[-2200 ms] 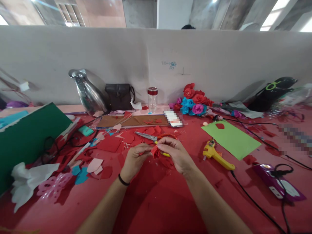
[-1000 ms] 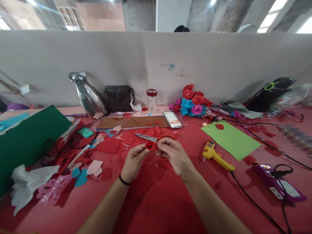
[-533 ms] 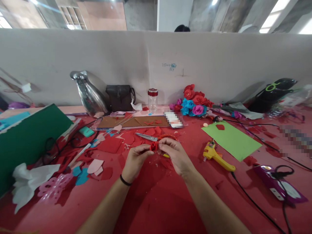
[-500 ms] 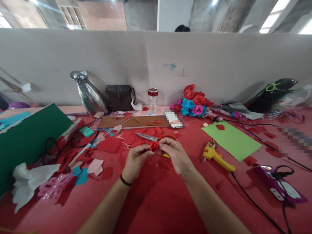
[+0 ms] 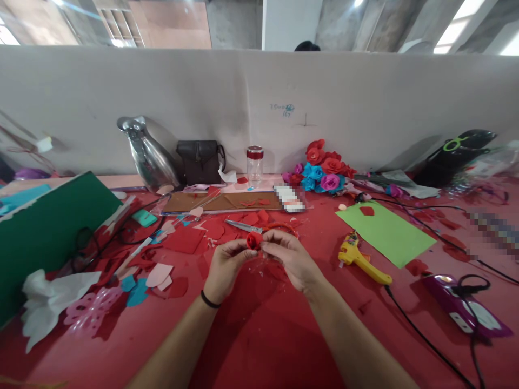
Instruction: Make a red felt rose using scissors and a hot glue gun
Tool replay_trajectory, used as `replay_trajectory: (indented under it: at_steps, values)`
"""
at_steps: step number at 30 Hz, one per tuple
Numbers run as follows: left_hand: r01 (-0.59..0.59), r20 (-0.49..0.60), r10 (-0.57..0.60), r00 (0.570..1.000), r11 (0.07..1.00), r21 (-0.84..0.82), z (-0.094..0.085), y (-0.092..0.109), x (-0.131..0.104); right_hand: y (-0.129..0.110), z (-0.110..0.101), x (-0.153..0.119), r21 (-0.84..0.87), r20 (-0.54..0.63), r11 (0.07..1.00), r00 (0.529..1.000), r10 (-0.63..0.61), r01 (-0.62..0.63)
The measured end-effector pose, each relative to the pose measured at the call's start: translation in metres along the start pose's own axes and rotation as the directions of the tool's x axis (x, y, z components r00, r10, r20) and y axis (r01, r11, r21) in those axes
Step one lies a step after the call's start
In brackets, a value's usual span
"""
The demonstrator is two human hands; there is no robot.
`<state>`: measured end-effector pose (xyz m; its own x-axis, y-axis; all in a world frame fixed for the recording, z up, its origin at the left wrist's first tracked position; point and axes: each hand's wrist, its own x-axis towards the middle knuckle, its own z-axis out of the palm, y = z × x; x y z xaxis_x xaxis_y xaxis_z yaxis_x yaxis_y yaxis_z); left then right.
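A small red paper rose (image 5: 253, 241) is held up between both hands over the middle of the table. My left hand (image 5: 227, 266), with a dark band at the wrist, pinches it from the left between thumb and fingers. From the right, my right hand (image 5: 291, 257) grips its other side with fingertips closed. Just behind the rose lies a pair of scissors (image 5: 240, 226), blades to the left, the orange handles partly hidden by my right hand. Red paper pieces (image 5: 184, 241) are scattered left of my hands.
On the right, a yellow glue gun (image 5: 359, 260) lies beside a green sheet (image 5: 389, 232) and a purple power strip (image 5: 466, 308), with cables around. Finished paper flowers (image 5: 326, 167), a jar (image 5: 254, 165), a black bag (image 5: 198, 162) and a steel jug (image 5: 148, 154) stand along the partition.
The rose has turned and shifted slightly left, its open top facing differently. My right fingers have closed in along its side. The things on the table have stayed put.
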<state>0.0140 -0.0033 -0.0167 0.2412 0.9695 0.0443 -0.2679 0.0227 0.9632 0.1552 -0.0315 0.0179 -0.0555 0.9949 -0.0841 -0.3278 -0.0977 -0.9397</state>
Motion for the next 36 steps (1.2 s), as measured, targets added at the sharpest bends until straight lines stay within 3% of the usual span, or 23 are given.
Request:
replay_trajectory:
  at_steps: [5, 11, 15, 22, 25, 29, 36]
  values:
    - [-0.021, -0.043, 0.023, 0.999, 0.998, 0.052, 0.001, 0.001, 0.0, 0.0, 0.001, 0.001, -0.018, -0.055, 1.0, 0.998, 0.011, -0.012]
    - [-0.121, -0.16, 0.15, 0.976, 0.977, 0.178, -0.002, -0.004, 0.0, 0.002, 0.004, -0.002, -0.052, -0.102, 0.998, 0.993, -0.052, 0.046]
    - [-0.162, -0.181, 0.219, 0.959, 0.945, 0.285, -0.005, -0.008, 0.0, 0.002, 0.007, -0.005, -0.045, -0.083, 0.999, 0.996, 0.017, -0.02]
    - [-0.137, -0.222, 0.235, 0.946, 0.914, 0.381, -0.006, -0.012, 0.001, 0.005, 0.009, -0.003, -0.038, -0.126, 0.996, 0.989, 0.079, -0.085]
    - [-0.132, -0.238, 0.235, 0.942, 0.915, 0.382, -0.005, -0.011, 0.002, 0.007, 0.008, -0.003, -0.094, -0.179, 0.995, 0.983, -0.049, 0.033]
    - [-0.132, -0.269, 0.249, 0.93, 0.912, 0.388, -0.002, -0.006, 0.0, 0.008, 0.008, -0.005, -0.316, -0.204, 0.922, 0.933, -0.298, 0.225]
    - [-0.092, -0.269, 0.184, 0.945, 0.943, 0.319, 0.003, -0.002, -0.001, 0.012, 0.009, -0.005, -0.503, -0.185, 0.82, 0.893, -0.411, 0.273]
